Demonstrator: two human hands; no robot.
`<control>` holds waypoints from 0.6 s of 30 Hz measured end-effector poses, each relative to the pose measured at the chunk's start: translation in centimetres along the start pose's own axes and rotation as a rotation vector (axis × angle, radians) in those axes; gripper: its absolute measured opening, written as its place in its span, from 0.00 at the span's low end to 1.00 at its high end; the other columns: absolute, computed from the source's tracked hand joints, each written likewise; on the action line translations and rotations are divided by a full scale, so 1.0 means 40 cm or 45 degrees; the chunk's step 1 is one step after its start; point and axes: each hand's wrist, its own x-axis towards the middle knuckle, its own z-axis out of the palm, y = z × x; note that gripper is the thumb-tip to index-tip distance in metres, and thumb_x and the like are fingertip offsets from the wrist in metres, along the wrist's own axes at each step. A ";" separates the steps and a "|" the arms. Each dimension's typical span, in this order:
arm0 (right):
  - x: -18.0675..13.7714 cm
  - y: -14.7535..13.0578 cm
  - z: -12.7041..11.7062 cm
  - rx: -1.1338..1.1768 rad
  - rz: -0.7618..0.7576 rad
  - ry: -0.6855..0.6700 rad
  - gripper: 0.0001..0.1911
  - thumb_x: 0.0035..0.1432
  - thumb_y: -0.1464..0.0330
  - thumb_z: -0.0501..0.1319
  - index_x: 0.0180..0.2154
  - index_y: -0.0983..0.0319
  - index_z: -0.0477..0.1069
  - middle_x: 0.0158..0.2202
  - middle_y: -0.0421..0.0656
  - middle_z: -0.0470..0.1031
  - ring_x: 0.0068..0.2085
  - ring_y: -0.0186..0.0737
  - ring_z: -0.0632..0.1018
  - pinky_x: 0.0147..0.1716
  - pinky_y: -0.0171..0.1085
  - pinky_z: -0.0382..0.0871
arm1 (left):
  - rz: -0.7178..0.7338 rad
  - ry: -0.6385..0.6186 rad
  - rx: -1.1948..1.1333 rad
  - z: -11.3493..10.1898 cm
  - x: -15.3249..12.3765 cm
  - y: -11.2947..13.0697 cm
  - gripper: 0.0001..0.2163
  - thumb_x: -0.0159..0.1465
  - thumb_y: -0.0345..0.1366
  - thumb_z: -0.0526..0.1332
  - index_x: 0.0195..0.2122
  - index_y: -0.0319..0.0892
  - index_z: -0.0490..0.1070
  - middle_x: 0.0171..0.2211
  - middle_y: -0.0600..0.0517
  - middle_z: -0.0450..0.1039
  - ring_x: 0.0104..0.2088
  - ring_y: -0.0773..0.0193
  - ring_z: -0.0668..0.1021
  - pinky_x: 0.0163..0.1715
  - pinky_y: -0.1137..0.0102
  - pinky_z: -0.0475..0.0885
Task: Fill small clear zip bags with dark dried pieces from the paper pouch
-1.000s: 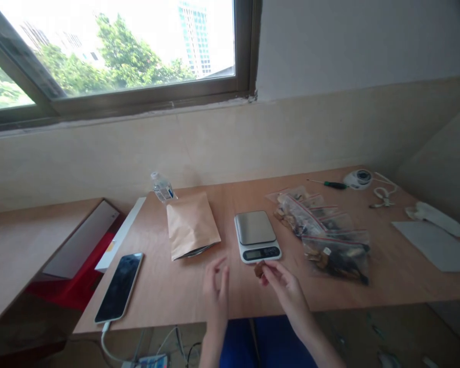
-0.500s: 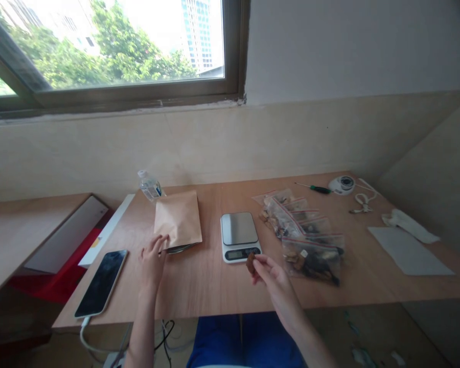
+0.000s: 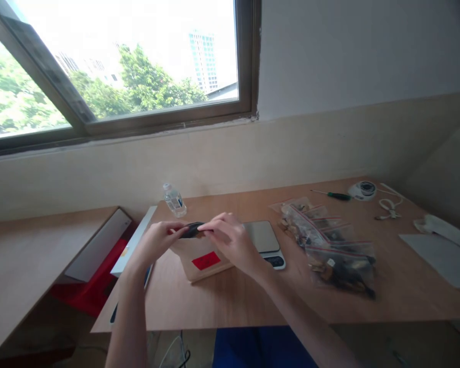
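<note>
Wooden worktop (image 3: 218, 306) is standing against a pale wall (image 3: 322, 138) under a window (image 3: 145, 76); a second table (image 3: 42, 255) is sitting to the left. Bottle (image 3: 175, 200) is standing near the back edge; scale (image 3: 263, 237) is lying right of centre, partly covered by the right hand (image 3: 232, 240). Zip bags (image 3: 339, 271) are overlapping further right; screwdriver (image 3: 338, 196), dome camera (image 3: 364, 190) and white sheet (image 3: 435, 255) are lying beyond them. Paper bag (image 3: 189, 250) is standing just left of the scale, mouth up, red label (image 3: 206, 261) facing the person. Left hand (image 3: 161, 239) is clamping the bag's rim between thumb and fingers; right hand is keeping its fingertips together at the mouth, a brown bit showing beside them, grip unclear. Half a second ago the bag was lying flat, left hand touching its near edge, right hand pinching a brown piece by the scale; now both hands are meeting at the mouth.
</note>
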 end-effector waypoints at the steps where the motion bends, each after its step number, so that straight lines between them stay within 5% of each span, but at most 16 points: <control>1: 0.028 0.003 0.015 -0.093 -0.064 -0.017 0.11 0.63 0.66 0.52 0.41 0.57 0.72 0.35 0.42 0.71 0.40 0.37 0.70 0.43 0.37 0.63 | 0.007 -0.020 -0.026 0.000 0.003 -0.003 0.18 0.58 0.50 0.54 0.35 0.45 0.78 0.30 0.53 0.78 0.29 0.61 0.76 0.28 0.73 0.67; 5: 0.061 0.024 0.041 -0.359 -0.124 -0.176 0.12 0.62 0.66 0.53 0.43 0.56 0.73 0.40 0.45 0.71 0.45 0.42 0.69 0.47 0.43 0.60 | 0.035 0.071 -0.268 0.022 -0.014 -0.024 0.19 0.59 0.52 0.54 0.39 0.45 0.76 0.36 0.51 0.78 0.35 0.59 0.77 0.32 0.71 0.70; 8: 0.019 0.041 0.023 -0.308 -0.006 -0.119 0.17 0.62 0.63 0.53 0.52 0.52 0.65 0.52 0.44 0.66 0.54 0.45 0.65 0.53 0.47 0.55 | -0.026 0.439 -0.538 0.081 -0.058 -0.050 0.26 0.62 0.55 0.45 0.49 0.43 0.70 0.48 0.46 0.72 0.47 0.56 0.74 0.45 0.63 0.68; 12: -0.067 0.083 0.031 -0.047 0.283 0.113 0.24 0.63 0.59 0.49 0.59 0.54 0.54 0.59 0.45 0.58 0.60 0.44 0.58 0.59 0.47 0.49 | -0.230 0.937 -0.923 0.252 -0.128 -0.063 0.30 0.65 0.52 0.31 0.58 0.43 0.58 0.59 0.45 0.60 0.57 0.57 0.65 0.55 0.60 0.61; 15: -0.107 0.120 0.084 0.293 0.504 0.260 0.24 0.64 0.56 0.44 0.58 0.58 0.54 0.57 0.47 0.61 0.57 0.41 0.64 0.56 0.44 0.55 | -0.300 0.961 -1.205 0.386 -0.141 -0.050 0.28 0.65 0.51 0.33 0.57 0.42 0.57 0.57 0.44 0.62 0.58 0.59 0.65 0.57 0.63 0.58; 18: -0.100 0.142 0.135 0.484 0.595 0.382 0.23 0.65 0.55 0.39 0.51 0.58 0.62 0.52 0.44 0.68 0.52 0.39 0.68 0.54 0.41 0.58 | -0.342 1.055 -1.246 0.452 -0.100 -0.040 0.27 0.65 0.53 0.36 0.55 0.40 0.56 0.52 0.43 0.65 0.55 0.58 0.67 0.54 0.63 0.62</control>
